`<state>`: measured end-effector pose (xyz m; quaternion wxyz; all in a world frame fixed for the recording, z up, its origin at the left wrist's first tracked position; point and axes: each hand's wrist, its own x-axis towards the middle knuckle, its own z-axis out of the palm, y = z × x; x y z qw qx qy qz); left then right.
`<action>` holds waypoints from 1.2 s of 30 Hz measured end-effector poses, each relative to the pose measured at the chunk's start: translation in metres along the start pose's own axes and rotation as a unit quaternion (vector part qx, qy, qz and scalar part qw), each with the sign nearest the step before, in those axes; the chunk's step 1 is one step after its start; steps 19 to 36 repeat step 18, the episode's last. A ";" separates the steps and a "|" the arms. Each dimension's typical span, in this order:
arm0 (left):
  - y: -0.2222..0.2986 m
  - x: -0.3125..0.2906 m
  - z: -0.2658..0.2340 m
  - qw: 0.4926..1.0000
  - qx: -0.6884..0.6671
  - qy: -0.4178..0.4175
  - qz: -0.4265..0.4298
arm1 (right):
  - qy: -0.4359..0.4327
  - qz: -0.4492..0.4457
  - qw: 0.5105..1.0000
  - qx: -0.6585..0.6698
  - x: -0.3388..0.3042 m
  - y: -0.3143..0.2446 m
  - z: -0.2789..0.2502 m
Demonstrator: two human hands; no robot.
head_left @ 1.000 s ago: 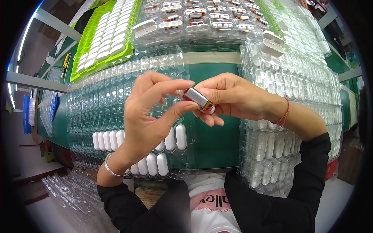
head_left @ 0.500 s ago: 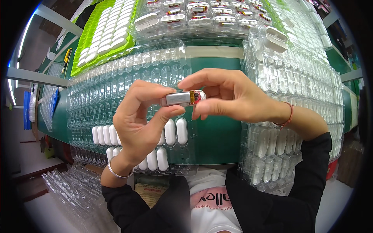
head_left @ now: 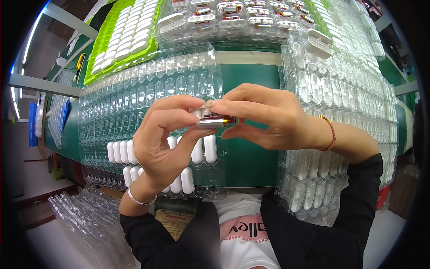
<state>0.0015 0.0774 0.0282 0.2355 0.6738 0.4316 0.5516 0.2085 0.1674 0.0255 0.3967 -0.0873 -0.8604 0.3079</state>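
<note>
A small earbud case insert (head_left: 208, 114), white with a silver battery (head_left: 210, 123) and a red circuit board along it, is held up over the table. My left hand (head_left: 159, 141) pinches its left end between thumb and fingers. My right hand (head_left: 280, 119) curls around the other end, its index fingertip on the white upper face and the thumb below. The fingers hide part of the piece. Under my left hand, white oval case shells (head_left: 209, 149) stand in rows in a clear plastic tray (head_left: 121, 98).
More battery-fitted inserts fill clear trays (head_left: 230, 28) at the back. A green tray (head_left: 96, 74) of white shells sits back left. Stacked clear trays (head_left: 338, 85) rise on the right, one open white case (head_left: 319, 43) on top. Empty trays (head_left: 85, 215) lie low at left.
The insert has been tilted, so its battery face is turned down and its white upper side shows. My right index finger has moved left onto it, and the right thumb has shifted down.
</note>
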 end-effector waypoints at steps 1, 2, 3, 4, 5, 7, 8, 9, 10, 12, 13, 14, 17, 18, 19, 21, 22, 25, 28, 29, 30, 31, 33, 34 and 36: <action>0.002 0.001 0.002 1.000 -0.011 0.001 -0.021 | 0.008 -0.002 1.000 -0.010 0.000 0.001 0.002; 0.006 0.003 0.004 0.999 -0.021 0.003 -0.043 | 0.016 -0.004 1.000 -0.020 -0.001 0.002 0.004; 0.008 0.004 0.006 0.997 -0.032 0.004 -0.064 | 0.007 0.011 1.000 0.003 0.000 0.003 0.002; 0.008 0.005 0.006 0.997 -0.024 -0.007 -0.071 | -0.001 0.027 0.999 0.026 0.001 0.006 0.000; 0.008 0.005 0.006 0.997 -0.016 -0.018 -0.078 | -0.010 0.043 0.998 0.049 0.002 0.008 -0.001; 0.009 0.006 0.004 0.994 -0.007 -0.043 -0.100 | -0.048 0.170 0.971 0.162 0.005 0.006 -0.005; 0.011 0.008 0.001 0.992 -0.006 -0.057 -0.115 | -0.073 0.248 0.938 0.231 0.006 0.004 -0.008; 0.013 0.009 -0.001 0.989 -0.005 -0.071 -0.130 | -0.096 0.323 0.894 0.296 0.008 0.002 -0.010; 0.014 0.009 -0.001 0.986 -0.005 -0.069 -0.155 | -0.100 0.319 0.891 0.308 0.009 0.002 -0.009; 0.018 0.009 -0.001 0.977 -0.003 -0.063 -0.203 | -0.098 0.321 0.892 0.301 0.008 0.003 -0.009; 0.017 0.009 -0.002 0.978 0.013 -0.080 -0.193 | -0.098 0.323 0.893 0.298 0.007 0.004 -0.008; 0.014 0.011 -0.005 0.978 0.028 -0.096 -0.183 | -0.103 0.317 0.904 0.268 0.005 0.005 -0.008; 0.010 0.008 -0.009 0.973 0.111 -0.130 -0.154 | -0.090 0.242 0.955 0.147 0.001 0.007 -0.004; 0.009 0.007 -0.009 0.969 0.144 -0.138 -0.144 | -0.066 0.177 0.978 0.084 -0.001 0.010 0.001; 0.009 0.007 -0.009 0.969 0.144 -0.138 -0.144 | -0.066 0.177 0.978 0.084 -0.001 0.010 0.001; 0.009 0.007 -0.009 0.969 0.144 -0.138 -0.144 | -0.066 0.177 0.978 0.084 -0.001 0.010 0.001; 0.009 0.007 -0.009 0.969 0.144 -0.138 -0.144 | -0.066 0.177 0.978 0.084 -0.001 0.010 0.001; 0.009 0.007 -0.009 0.969 0.144 -0.138 -0.144 | -0.066 0.177 0.978 0.084 -0.001 0.010 0.001; 0.009 0.007 -0.009 0.969 0.144 -0.138 -0.144 | -0.066 0.177 0.978 0.084 -0.001 0.010 0.001; 0.009 0.007 -0.009 0.969 0.144 -0.138 -0.144 | -0.066 0.177 0.978 0.084 -0.001 0.010 0.001; 0.009 0.007 -0.009 0.969 0.144 -0.138 -0.144 | -0.066 0.177 0.978 0.084 -0.001 0.010 0.001; 0.009 0.007 -0.009 0.969 0.144 -0.138 -0.144 | -0.066 0.177 0.978 0.084 -0.001 0.010 0.001; 0.009 0.007 -0.009 0.969 0.144 -0.138 -0.144 | -0.066 0.177 0.978 0.084 -0.001 0.010 0.001; 0.009 0.007 -0.009 0.969 0.144 -0.138 -0.144 | -0.066 0.177 0.978 0.084 -0.001 0.010 0.001; 0.009 0.007 -0.009 0.969 0.144 -0.138 -0.144 | -0.066 0.177 0.978 0.084 -0.001 0.010 0.001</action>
